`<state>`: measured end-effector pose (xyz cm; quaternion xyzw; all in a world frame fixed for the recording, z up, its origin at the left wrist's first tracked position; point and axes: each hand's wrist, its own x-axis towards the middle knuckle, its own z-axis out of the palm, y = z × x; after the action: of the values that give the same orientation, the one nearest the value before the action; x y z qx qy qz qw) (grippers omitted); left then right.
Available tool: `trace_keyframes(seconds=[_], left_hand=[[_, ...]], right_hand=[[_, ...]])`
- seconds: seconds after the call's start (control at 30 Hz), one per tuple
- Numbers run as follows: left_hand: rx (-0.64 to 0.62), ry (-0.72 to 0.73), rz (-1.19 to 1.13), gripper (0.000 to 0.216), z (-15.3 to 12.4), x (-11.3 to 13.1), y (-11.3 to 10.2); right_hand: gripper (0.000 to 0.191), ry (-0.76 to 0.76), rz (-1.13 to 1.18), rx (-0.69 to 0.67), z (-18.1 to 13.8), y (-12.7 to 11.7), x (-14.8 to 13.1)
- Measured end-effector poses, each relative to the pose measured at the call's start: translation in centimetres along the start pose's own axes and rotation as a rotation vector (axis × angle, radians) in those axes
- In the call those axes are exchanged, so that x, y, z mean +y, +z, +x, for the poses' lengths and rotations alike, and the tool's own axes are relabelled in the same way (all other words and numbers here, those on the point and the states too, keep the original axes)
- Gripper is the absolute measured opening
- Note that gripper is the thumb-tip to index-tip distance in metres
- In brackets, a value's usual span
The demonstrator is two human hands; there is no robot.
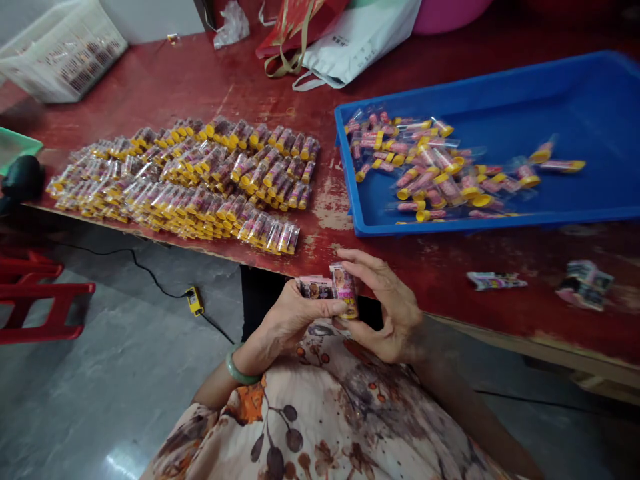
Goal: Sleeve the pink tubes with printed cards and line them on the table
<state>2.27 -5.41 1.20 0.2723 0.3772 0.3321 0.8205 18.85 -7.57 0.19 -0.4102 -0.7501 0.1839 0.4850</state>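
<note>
In front of my lap, my left hand (287, 313) is closed around a few small printed packets (315, 288), with its thumb pressed across them. One upright printed packet (344, 285) stands at their right end, under the tip of that thumb. My right hand (390, 310) grips this packet between its fingertips at the top and its thumb at the bottom. Past the hands, to the left, many clear tubes with yellow caps (200, 180) lie stacked in rows. More tubes with pink contents (440, 167) lie loose in a blue tray (565, 87).
A flat packet (495, 281) and a crumpled bundle of printed wrappers (585, 285) lie on the red table (330, 243) to the right. Bags (345, 50) and a white basket (65, 50) stand farther back. Below left are a red stool (40, 300) and a cord with a yellow box (195, 301).
</note>
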Motion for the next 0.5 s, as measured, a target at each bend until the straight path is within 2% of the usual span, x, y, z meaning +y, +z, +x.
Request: trace_keyframes(seconds=[0.13,0.3,0.5], left_hand=[[0.004,0.017,0.022,0.031,0.17,-0.08,-0.10],[-0.022,-0.033,0.030,0.027,0.09,-0.04,-0.21],[0.009,-0.012,-0.010,0.032,0.09,-0.25,-0.24]], right_hand=[[0.068,-0.024,0.006,0.013,0.23,-0.15,-0.20],[0.068,-0.027,0.024,0.047,0.18,-0.01,-0.06],[0.068,-0.026,-0.012,0.116,-0.27,0.50,-0.07]])
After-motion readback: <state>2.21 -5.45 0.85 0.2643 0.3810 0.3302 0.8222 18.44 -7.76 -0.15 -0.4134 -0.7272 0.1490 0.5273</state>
